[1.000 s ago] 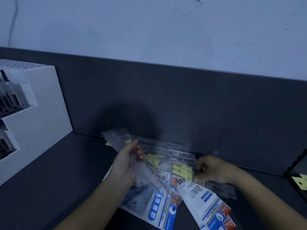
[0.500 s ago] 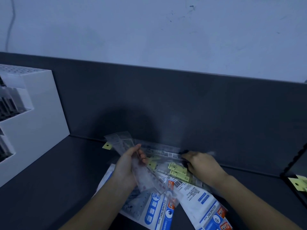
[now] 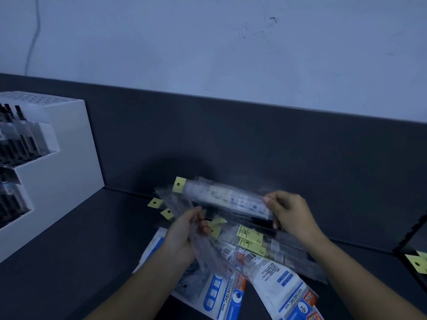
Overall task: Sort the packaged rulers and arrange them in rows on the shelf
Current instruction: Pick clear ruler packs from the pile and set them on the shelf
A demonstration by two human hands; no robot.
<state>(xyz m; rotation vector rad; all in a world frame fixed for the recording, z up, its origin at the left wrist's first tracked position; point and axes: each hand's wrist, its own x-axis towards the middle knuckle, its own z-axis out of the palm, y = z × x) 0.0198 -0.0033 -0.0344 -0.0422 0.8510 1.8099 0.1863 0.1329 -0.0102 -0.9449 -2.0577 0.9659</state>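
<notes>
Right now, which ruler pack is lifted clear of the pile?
The clear ruler pack with the yellow hang tab, pinched at its end by the right hand. It is held nearly level above the pile; the others lie below.

The shelf was a dark grey, matt surface with a dark back panel rising behind it. At its left end stood a white stepped display box holding rows of dark pens. Well to the right of that box, near the back panel, lay a loose pile of packaged rulers in clear sleeves with yellow labels and hang tabs. In front of the pile, farther from the panel, lay two white and blue packs printed "GEOMETRIC", partly under the sleeves. Between box and pile the shelf was bare.
</notes>
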